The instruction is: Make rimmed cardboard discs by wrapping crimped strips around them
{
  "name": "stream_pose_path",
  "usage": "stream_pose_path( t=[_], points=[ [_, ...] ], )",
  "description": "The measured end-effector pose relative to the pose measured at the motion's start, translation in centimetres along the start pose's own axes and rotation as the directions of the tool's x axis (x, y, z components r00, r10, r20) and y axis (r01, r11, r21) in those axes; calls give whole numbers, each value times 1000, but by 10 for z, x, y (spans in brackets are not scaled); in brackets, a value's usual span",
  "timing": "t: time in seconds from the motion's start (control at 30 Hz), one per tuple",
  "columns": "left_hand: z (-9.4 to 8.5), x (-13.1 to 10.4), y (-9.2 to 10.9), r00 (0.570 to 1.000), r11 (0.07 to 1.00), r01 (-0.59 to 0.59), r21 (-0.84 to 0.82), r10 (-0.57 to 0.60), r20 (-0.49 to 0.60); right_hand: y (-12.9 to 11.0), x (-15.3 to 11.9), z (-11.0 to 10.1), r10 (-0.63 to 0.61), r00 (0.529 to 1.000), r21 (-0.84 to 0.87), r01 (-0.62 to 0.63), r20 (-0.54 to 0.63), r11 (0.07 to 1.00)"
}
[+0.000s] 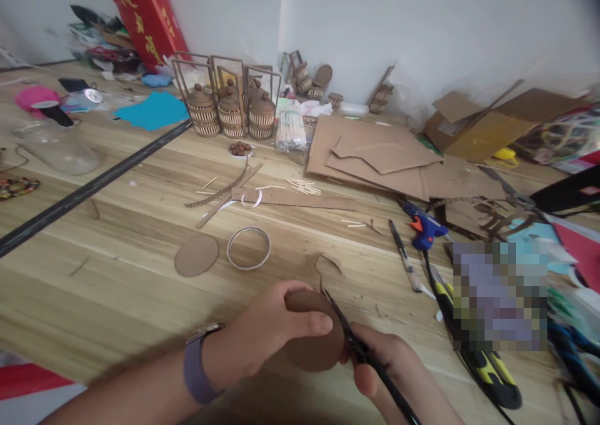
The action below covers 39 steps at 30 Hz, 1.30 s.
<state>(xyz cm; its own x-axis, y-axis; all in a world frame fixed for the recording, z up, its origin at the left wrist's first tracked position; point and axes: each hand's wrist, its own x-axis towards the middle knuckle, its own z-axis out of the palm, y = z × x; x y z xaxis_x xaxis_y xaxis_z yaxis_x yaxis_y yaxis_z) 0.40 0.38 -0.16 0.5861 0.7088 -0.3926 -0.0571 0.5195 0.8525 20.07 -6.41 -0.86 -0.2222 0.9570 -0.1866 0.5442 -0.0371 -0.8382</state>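
A round piece of brown cardboard [312,347] is gripped by my left hand [276,322], the thumb pressed flat across its face. My right hand [391,359] is closed around black scissors [359,344], whose blades lie along the disc's right edge. A thin curled cardboard offcut [330,265] is just beyond the blade tips. Farther away on the wooden table [135,294] lie another cardboard disc [197,255] and a white-edged ring [249,248].
Lidded baskets with tall handles [230,115] stand at the back, near cardboard sheets [370,153]. To the right are a blue glue gun [425,227], a pen [405,256] and yellow-black pliers [482,362]. A clear jar [60,150] lies at the left.
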Motion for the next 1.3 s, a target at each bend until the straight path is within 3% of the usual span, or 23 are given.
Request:
stream_pose_path(
  t=[0.13, 0.3, 0.47, 0.67, 0.9, 1.3],
  points=[
    [7, 1, -2, 996, 984, -52, -168, 64, 67, 1, -1, 4, -89, 987, -152, 68, -136, 986],
    [9, -1, -5, 997, 985, -81, -150, 82, 1, -2, 0, 4, -160, 979, -229, 129, -124, 965],
    [6, -3, -5, 993, 992, -116, -44, 116, 6, -4, 1, 0, -128, 989, -182, 113, -70, 977],
    [7, -3, -1, 985, 987, -134, -92, 143, 95, -3, 0, -2, -91, 996, -91, 93, 23, 992],
    [5, -4, -1, 987, 990, -129, -62, 134, 87, 2, -1, 1, -28, 998, -68, 32, 50, 997],
    [8, -4, 5, 972, 986, -151, -67, 160, 171, -12, -2, 3, 72, 996, -21, -71, 46, 997]
  ],
)
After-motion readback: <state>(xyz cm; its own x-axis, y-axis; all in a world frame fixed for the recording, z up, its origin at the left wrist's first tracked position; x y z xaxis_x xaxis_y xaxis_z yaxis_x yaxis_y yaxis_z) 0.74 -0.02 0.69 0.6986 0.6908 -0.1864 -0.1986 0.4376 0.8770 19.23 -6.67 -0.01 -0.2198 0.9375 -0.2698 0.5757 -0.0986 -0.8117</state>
